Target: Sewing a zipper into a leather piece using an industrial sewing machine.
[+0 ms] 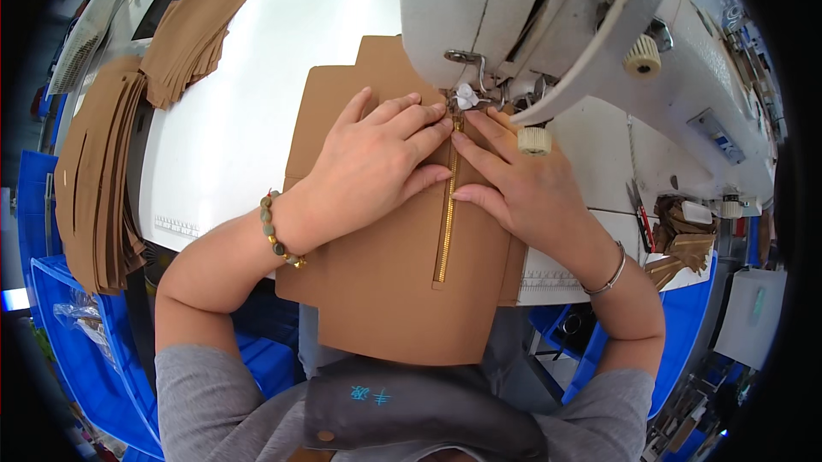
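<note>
I have both palms down over a brown panel (385,316), which lies on the white tabletop (300,17) under the head of the sewing machine (479,0), its lower part hanging past the near edge toward my lap. A zip with gold-coloured teeth (447,231) runs down the panel in a narrow slot, its top end close to the presser foot. My left hand (377,149) rests flat on the panel to the left of the zip, fingers somewhat apart and pinching nothing, its thumb tip just beside the teeth. My right hand (518,175) lies on the other side, fingers extended and slightly spread, its thumb pointing in at the zip and its fingertips reaching up near the foot; I cannot tell whether the needle is down in the panel. A small white piece (467,96) sits at the foot. One stack of brown pieces (197,34) overlaps the tabletop's left edge toward the far corner, and a larger stack (94,179) sits just outside that edge. Near the right end of the tabletop lie red-handled snips (640,209) beside some brown scraps (685,218). As for writing, turquoise characters mark my dark apron (411,428), a ruler scale (175,226) is printed along the tabletop's near edge, and the machine's arm carries a small plate (717,135) whose lettering is too small to read.
</note>
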